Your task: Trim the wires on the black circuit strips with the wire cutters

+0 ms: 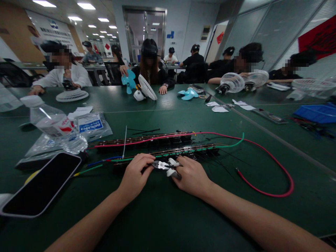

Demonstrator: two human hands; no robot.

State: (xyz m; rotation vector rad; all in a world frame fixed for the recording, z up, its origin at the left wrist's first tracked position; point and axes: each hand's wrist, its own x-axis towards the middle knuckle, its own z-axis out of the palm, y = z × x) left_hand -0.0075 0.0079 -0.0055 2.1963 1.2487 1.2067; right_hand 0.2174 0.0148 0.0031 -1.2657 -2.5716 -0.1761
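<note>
One pair of pliers [161, 165] points from right fingers [184, 164] toward left fingertips [150, 158].

I count remotely: my hands [135, 175], two | pliers [160, 165], one pair | black strips [181, 139], two | red cable [292, 184], one | bottle [51, 120], one | phone [43, 185], one | blue fan blades [188, 93], two | blue tray [319, 112], one

Left of the pliers [160, 165] are a phone [43, 185] and bottle [52, 120]; behind, two strips [173, 139]; right, a cable loop [291, 184].
</note>
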